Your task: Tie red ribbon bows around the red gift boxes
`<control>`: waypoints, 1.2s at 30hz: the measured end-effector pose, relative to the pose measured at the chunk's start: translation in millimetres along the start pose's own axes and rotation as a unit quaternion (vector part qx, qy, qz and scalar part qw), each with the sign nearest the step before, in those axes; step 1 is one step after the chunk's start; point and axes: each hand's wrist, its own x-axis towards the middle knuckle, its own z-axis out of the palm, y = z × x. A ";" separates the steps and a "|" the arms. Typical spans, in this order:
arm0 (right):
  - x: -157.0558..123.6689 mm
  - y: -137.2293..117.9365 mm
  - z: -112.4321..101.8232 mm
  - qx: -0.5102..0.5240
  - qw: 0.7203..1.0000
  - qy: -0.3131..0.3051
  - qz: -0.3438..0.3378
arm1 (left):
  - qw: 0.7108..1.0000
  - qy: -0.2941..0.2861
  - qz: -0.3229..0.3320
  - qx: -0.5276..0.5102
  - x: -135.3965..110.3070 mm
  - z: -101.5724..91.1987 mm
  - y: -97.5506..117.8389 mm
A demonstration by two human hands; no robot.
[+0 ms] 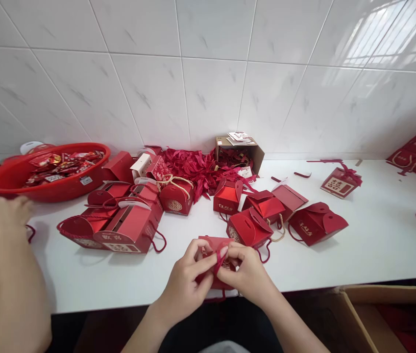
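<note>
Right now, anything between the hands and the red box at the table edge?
Nothing visible. Left hand and right hand are on the red box, pinching its ribbon. The other boxes lie behind it.

the left hand (183,287) and the right hand (248,277) are seen bare, and both forearms (288,323) are left uncovered to the lower edge. slim fingers (193,247) are shown, one nail (223,251) glossy and pinkish (on the right hand). dark clothing (208,323) is glimpsed between the arms.
</note>
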 end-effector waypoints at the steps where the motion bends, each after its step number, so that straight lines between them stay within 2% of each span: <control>1: 1.0 0.2 -1.5 -0.010 1.000 -0.006 0.000 | 1.000 -0.012 0.020 -0.009 1.3 -2.6 -2.4; 4: 4.2 -0.1 -7.1 -0.048 0.999 -0.013 0.003 | 0.996 -0.060 0.059 -0.031 8.2 -11.9 -9.3; 6: 6.6 -1.1 -9.6 -0.066 0.998 -0.017 0.009 | 0.995 -0.075 0.058 -0.043 13.0 -15.8 -12.9; 10: 9.1 -2.2 -12.0 -0.061 0.997 -0.039 0.005 | 0.998 -0.041 0.035 -0.034 17.1 -15.5 -15.6; 13: 6.2 1.9 -15.6 -0.075 0.997 -0.028 -0.005 | 1.000 -0.023 0.005 -0.007 15.9 -17.5 -15.6; 18: -2.9 15.1 -24.1 -0.089 0.996 -0.014 -0.020 | 0.994 -0.003 -0.104 0.042 10.2 -31.0 -22.9; 20: -5.3 17.3 -25.5 -0.088 0.996 -0.011 -0.029 | 0.991 -0.008 -0.132 0.005 8.2 -33.5 -27.8; 24: -8.7 15.8 -26.1 -0.102 0.994 -0.010 -0.044 | 0.975 -0.042 -0.165 -0.141 7.7 -30.7 -36.4; 26: -10.9 15.6 -26.8 -0.106 0.993 -0.013 -0.041 | 0.973 -0.058 -0.163 -0.150 8.5 -29.6 -39.7; 28: -13.5 17.4 -27.7 -0.109 0.994 -0.010 -0.028 | 0.984 -0.060 -0.147 -0.085 9.0 -30.5 -42.7; 31: -17.1 22.0 -28.5 -0.111 0.994 0.001 -0.006 | 0.990 -0.035 -0.109 0.079 8.0 -34.2 -46.8; 34: -20.0 25.3 -28.0 -0.110 0.994 0.008 0.009 | 0.974 0.007 -0.049 0.223 4.9 -36.3 -50.9; 36: -22.1 25.8 -27.4 -0.107 0.994 0.012 0.015 | 0.960 0.039 -0.017 0.277 1.9 -35.7 -54.2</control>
